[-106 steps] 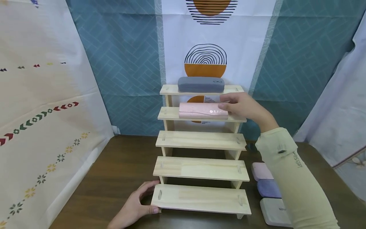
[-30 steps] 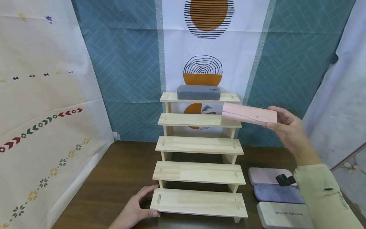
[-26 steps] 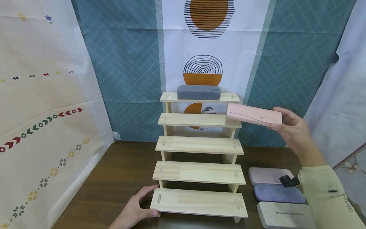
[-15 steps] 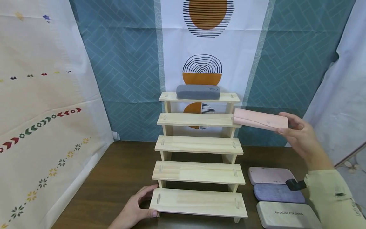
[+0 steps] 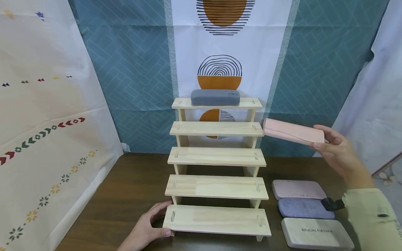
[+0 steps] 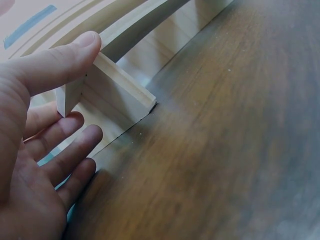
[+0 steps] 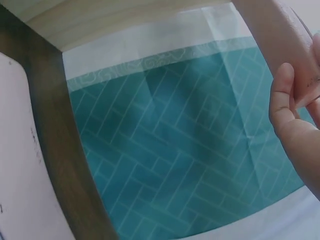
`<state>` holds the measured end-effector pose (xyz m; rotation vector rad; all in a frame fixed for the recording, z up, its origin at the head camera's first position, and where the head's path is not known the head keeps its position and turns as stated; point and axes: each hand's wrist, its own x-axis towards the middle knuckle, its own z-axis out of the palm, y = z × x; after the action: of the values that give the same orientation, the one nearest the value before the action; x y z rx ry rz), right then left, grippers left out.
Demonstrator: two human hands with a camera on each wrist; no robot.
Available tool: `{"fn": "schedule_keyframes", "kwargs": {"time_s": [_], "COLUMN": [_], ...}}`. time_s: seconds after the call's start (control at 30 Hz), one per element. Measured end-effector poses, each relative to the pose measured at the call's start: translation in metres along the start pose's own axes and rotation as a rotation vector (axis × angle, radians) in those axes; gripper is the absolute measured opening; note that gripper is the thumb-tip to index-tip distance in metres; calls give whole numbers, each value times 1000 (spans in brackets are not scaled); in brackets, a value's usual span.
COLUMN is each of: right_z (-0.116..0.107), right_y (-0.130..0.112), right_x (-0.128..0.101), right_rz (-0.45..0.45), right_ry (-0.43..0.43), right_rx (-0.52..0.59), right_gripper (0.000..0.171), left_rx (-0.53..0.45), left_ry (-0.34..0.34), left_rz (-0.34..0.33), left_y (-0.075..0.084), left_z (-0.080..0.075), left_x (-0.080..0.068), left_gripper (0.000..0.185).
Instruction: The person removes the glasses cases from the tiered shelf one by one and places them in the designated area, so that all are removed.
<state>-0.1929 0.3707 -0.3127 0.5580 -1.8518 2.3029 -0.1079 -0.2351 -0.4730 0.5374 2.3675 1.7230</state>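
Note:
My right hand (image 5: 340,150) pinches the right end of a pink glasses case (image 5: 293,131), held in the air just right of the second-highest tier. In the right wrist view the thumb (image 7: 282,95) presses on the pink case. My left hand (image 5: 147,225) grips the left end of the lowest tier of a wooden stepped stand (image 5: 216,219), thumb at the front, other fingers behind. The left wrist view has the thumb (image 6: 82,47) over the tier's end. A grey-blue glasses case (image 5: 215,97) lies on the top tier.
Right of the stand, three cases lie on the dark wooden table (image 5: 125,184): a pale pink case (image 5: 298,190), a blue case (image 5: 304,208) and a whitish case (image 5: 317,233) with lettering. Cloth hangings (image 5: 125,69) close off the back and sides.
The pink case stood on the second-highest tier under my right hand; now that hand holds it off to the right, clear of the stand. My left hand has kept its place.

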Motion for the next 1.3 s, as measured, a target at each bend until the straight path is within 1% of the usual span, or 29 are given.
{"fn": "schedule_keyframes", "kwargs": {"time_s": [0.17,0.27,0.37,0.43,0.6,0.77,0.83,0.97,1.07,1.17,1.23,1.3], "right_z": [-10,-15,-19,-23,-32,-42,-48,-59,-66,-73,-76,-80], "right_y": [3,6,9,11,18,28,33,40,43,46,49,53], "right_x": [-4,-7,-9,-10,-14,-17,-19,-21,-22,-22,-22,-22], "right_rz": [2,25,34,38,77,145,165,194,244,324,365,402], "right_ry": [-3,12,10,-14,-62,-57,-64,-89,-90,-95,-104,-115], "right_rx": [-24,-72,-90,-87,-120,-220,-253,-290,-407,-563,-627,-666], "right_gripper": [55,55,56,57,58,58,58,60,60,57,55,56], "left_rx": [20,18,15,13,13,16,19,19,16,18,20,19], "left_ry": [2,-2,-5,-8,-13,-11,-12,-16,-14,-7,-5,-4], "left_rz": [75,94,109,121,125,112,118,128,121,116,112,103], "left_y": [-2,-4,-4,-5,-4,-3,-3,-4,-4,-3,-3,-3], "left_z": [0,0,0,0,1,1,1,1,1,1,1,2], "left_x": [2,2,2,2,1,1,1,1,1,1,1,1], "left_gripper": [76,76,76,76,76,75,76,76,76,77,77,78]}}
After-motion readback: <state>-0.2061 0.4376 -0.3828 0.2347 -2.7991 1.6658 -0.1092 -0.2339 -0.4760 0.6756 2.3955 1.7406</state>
